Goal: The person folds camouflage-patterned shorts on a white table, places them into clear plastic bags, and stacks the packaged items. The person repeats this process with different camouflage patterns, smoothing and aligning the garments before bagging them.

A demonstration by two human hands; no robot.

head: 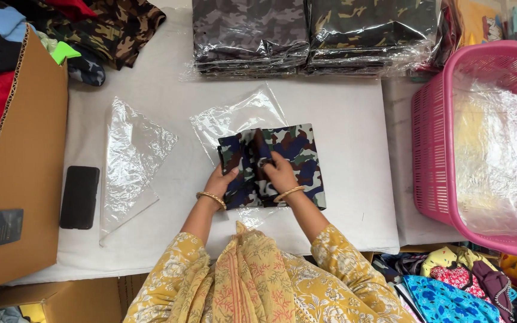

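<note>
The folded camouflage cloth lies flat on the white table directly under your hands, its far edge resting on a clear plastic bag that spreads out just beyond your fingertips. Your left hand curls over the cloth's near left edge, fingers closed on the fabric, and your right hand presses down on the middle of it with fingers bent, pinching a fold. As I judge it, the main risk is the fold springing open: the cloth looks bunched and raised between your hands, so easing either grip could let the layers slide apart and leave a crooked bundle. The bag under the far edge is slick and creased; pushing the cloth forward could drag or wrinkle it instead of leaving it flat. A second sheet of clear plastic lies well off to your left, with a black phone beyond it, next to a cardboard box; a wide sweep of your left elbow could shove them. Stacks of bagged camouflage cloth sit far beyond your hands, and a pink basket stands well to your right.
</note>
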